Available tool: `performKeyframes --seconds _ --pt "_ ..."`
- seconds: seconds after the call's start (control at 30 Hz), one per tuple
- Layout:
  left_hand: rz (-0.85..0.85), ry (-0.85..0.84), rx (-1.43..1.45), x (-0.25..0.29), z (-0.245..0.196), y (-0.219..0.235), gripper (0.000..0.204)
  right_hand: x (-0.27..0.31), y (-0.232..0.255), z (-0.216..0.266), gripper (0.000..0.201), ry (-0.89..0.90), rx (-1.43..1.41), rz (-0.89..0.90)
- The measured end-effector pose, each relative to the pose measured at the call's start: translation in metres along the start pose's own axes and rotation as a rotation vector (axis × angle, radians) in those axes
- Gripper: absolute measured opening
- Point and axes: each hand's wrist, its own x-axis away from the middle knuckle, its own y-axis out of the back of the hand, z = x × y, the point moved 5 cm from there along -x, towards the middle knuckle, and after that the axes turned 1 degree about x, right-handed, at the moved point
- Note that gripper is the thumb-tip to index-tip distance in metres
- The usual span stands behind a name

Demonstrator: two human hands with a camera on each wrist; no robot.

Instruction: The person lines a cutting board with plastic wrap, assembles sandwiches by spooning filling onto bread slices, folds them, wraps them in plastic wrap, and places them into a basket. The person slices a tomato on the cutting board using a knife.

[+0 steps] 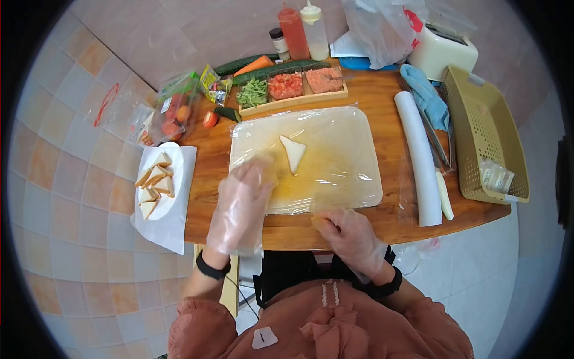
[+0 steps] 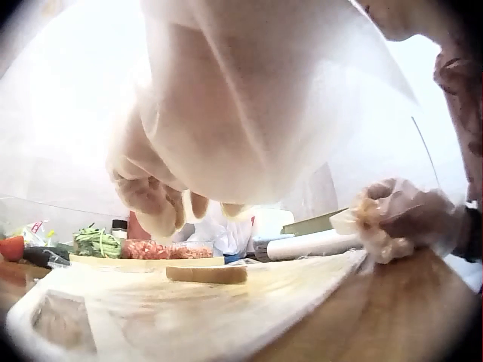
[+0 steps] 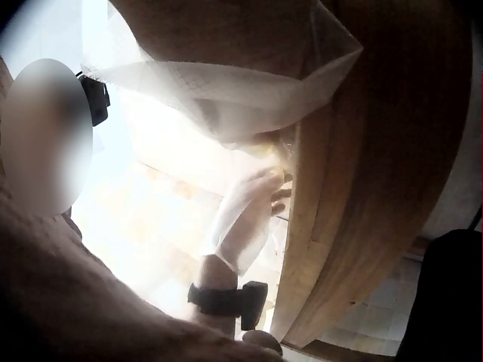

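Note:
A crustless-faced white triangle of bread (image 1: 292,154) with brown crust edges lies on a cutting board (image 1: 353,137) covered in clear film, where yellow smears show. My left hand (image 1: 242,194), in a loose clear plastic glove, hovers over the board's left front part, its fingers hanging down and nothing seen in them. From the left wrist view, the bread's crust edge (image 2: 207,274) shows beyond the fingertips. At the board's front edge, my gloved right hand (image 1: 350,233) has its fingers curled, with yellowish smears on the glove; nothing held shows between them.
Several bread triangles sit on a white plate (image 1: 161,206) at left. Behind the board stands a divided tray (image 1: 293,100) of shredded greens and chopped red and pink fillings. A white roll (image 1: 418,161) and a tan basket (image 1: 517,140) lie at right; sauce bottles (image 1: 293,33) stand behind.

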Motion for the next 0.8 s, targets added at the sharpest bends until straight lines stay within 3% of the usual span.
performKeyframes --seconds 0.1,0.17,0.23,0.37,0.47,0.6,0.67,0.73,0.8 --pt "-0.019 0.048 -0.013 0.012 -0.006 0.004 0.043 -0.002 -0.001 0.002 0.013 0.014 0.025 -0.002" --pt "0.004 -0.061 -0.045 0.011 -0.008 0.004 0.045 -0.001 -0.003 0.002 0.012 0.051 0.054 0.001" --pt "0.028 -0.067 -0.014 0.002 -0.004 0.002 0.048 -0.002 -0.005 -0.005 0.015 -0.04 -0.077 0.004" --pt "0.162 -0.146 -0.061 -0.017 -0.003 -0.017 0.054 0.001 -0.005 -0.004 0.014 -0.044 -0.098 -0.05" --pt "0.114 -0.158 0.04 -0.032 0.0 -0.024 0.055 0.004 -0.008 -0.007 0.014 -0.183 -0.094 -0.02" --pt "0.06 -0.128 0.076 -0.054 0.008 -0.019 0.057 0.008 -0.012 -0.021 0.014 -0.188 -0.165 -0.042" --pt "0.282 -0.002 0.253 -0.063 0.014 -0.008 0.059 0.008 -0.012 -0.023 0.014 -0.199 -0.139 -0.032" --pt "0.268 0.033 0.26 -0.075 0.032 -0.007 0.056 0.009 -0.015 -0.027 0.013 -0.246 -0.346 -0.055" --pt "0.263 0.065 0.261 -0.078 0.045 -0.002 0.054 0.009 -0.013 -0.023 0.013 -0.275 -0.353 -0.033"
